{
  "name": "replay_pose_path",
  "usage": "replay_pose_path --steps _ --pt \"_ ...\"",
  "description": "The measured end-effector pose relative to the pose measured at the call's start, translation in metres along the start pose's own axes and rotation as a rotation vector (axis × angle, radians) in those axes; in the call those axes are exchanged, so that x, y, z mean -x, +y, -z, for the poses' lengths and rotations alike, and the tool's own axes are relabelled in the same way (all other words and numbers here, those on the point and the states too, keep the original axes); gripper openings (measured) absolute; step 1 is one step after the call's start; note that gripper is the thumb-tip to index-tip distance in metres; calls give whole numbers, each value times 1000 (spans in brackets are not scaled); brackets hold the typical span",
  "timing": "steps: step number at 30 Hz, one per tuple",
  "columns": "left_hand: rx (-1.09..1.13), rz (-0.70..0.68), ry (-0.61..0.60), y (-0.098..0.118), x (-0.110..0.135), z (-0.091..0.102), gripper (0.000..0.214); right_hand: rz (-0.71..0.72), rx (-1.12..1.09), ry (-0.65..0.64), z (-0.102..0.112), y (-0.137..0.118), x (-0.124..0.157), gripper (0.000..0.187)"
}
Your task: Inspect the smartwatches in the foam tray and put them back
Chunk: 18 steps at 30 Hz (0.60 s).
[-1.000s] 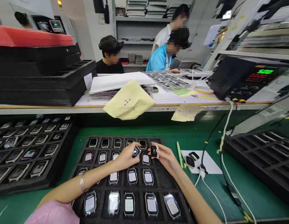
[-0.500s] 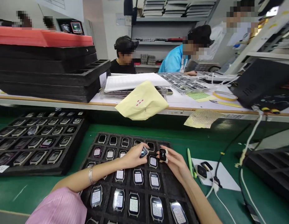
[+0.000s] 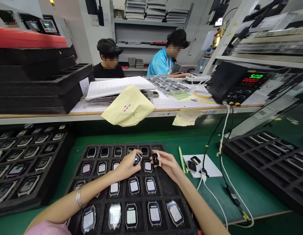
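My left hand (image 3: pixel 128 165) is closed round a smartwatch case (image 3: pixel 137 159) with a lit dark face. Just to its right, my right hand (image 3: pixel 167 163) pinches a second smartwatch case (image 3: pixel 155 159), its dark screen showing a small pale pattern. Both hands hover over the back right part of a black foam tray (image 3: pixel 172 186). In the tray's pockets lie strapless watch cases, many with white lit screens, such as the watch (image 3: pixel 151 185) below my right hand. Dark-screened ones, like the watch (image 3: pixel 91 152), fill the back row. My left forearm hides some pockets.
Another watch tray (image 3: pixel 47 182) stands left, and a slotted black tray (image 3: pixel 269 156) right. A green pen (image 3: pixel 182 160) and white card (image 3: pixel 212 169) with cables lie right of my hands. Above is a shelf edge (image 3: pixel 163 113) with a power supply (image 3: pixel 239 83). Two people sit beyond.
The camera view has swung to the right, so the scene sits further left and more of the right-hand tray and power supply shows. Both hands keep their watches in nearly the same place.
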State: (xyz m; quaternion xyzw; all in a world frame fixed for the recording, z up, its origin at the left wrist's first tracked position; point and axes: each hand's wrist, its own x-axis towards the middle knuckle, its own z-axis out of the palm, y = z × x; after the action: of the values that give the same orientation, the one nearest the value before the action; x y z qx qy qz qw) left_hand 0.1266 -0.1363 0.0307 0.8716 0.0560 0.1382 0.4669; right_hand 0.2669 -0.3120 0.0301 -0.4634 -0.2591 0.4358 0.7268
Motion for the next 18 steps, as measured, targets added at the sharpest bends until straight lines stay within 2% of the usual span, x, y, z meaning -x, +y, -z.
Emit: replay_pose_path --steps 9,12,15,18 --pt "13 42 6 1 1 -2 36 -7 1 -5 -3 -1 3 38" --pt "33 71 25 -2 0 -2 47 -33 -10 -22 -4 -2 3 39" --pt "270 198 69 -6 -3 -2 65 -68 -24 -47 -6 -4 2 41" --pt "533 344 51 -5 -7 -3 64 -93 -49 -61 -9 -6 2 42"
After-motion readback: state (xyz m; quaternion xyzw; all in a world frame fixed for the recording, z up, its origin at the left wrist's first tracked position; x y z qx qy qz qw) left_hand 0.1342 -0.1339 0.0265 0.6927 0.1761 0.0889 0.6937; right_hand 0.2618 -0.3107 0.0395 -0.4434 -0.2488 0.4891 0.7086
